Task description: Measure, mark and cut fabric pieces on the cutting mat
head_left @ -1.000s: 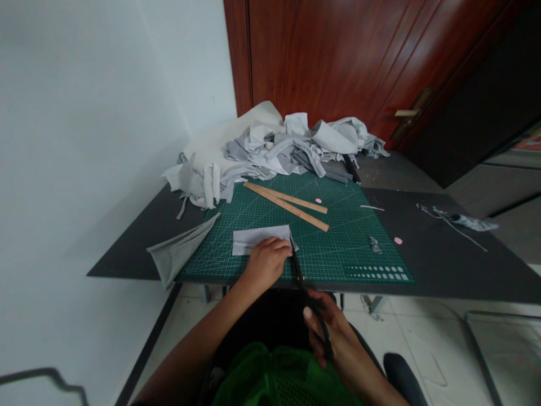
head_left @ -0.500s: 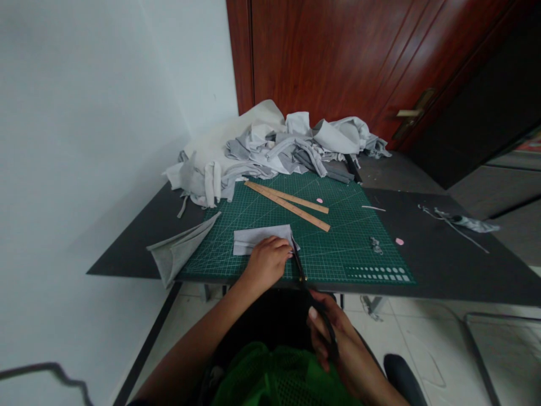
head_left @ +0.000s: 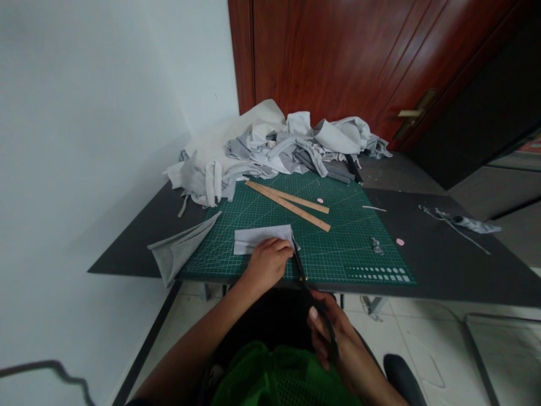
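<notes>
A folded light grey cloth [head_left: 253,235] lies on the green cutting mat [head_left: 346,242] near the table's front edge. My left hand [head_left: 270,259] presses on its right part, fingers closed on the cloth near its right edge. Black scissors [head_left: 301,272] point away from me, their blades at the cloth's right end, where a small bit of cloth shows on the far side of the blades. My right hand [head_left: 332,327] is wrapped round the scissors' handles, just off the table's front edge.
Two wooden rulers [head_left: 296,210] cross on the mat. Grey and white cloth [head_left: 270,152] is heaped at the back. Another folded grey cloth [head_left: 180,251] overhangs the front left edge. Pink pieces [head_left: 399,242], thread scraps [head_left: 376,246] and a cloth strip [head_left: 473,224] lie rightward.
</notes>
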{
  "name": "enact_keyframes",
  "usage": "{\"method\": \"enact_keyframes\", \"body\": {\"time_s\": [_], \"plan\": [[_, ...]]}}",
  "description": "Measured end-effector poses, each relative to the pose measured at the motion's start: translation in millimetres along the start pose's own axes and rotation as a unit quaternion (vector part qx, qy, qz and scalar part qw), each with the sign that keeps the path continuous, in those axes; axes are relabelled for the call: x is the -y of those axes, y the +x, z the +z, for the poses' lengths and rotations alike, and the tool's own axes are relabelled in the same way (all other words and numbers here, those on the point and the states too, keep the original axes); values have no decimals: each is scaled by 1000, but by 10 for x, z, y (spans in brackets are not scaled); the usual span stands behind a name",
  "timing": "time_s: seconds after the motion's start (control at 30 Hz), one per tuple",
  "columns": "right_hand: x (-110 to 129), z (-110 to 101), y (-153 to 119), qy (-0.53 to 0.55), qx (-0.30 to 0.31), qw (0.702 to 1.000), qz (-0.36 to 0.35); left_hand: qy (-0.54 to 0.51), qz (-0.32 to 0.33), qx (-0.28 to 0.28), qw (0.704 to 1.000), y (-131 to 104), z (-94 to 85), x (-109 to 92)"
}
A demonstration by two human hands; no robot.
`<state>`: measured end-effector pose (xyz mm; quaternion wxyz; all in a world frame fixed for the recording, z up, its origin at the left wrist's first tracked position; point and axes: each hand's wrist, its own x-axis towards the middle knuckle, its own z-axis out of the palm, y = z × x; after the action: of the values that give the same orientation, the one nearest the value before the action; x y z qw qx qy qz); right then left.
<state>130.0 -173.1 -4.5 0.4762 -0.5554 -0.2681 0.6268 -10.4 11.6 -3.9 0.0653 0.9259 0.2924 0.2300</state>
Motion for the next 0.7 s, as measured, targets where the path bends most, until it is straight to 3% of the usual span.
{"method": "enact_keyframes", "body": {"time_s": [0.7], "plan": [[13, 46, -56, -6, -4, 1000, -11, -13, -3, -4, 1000, -17, 17, 4]]}}
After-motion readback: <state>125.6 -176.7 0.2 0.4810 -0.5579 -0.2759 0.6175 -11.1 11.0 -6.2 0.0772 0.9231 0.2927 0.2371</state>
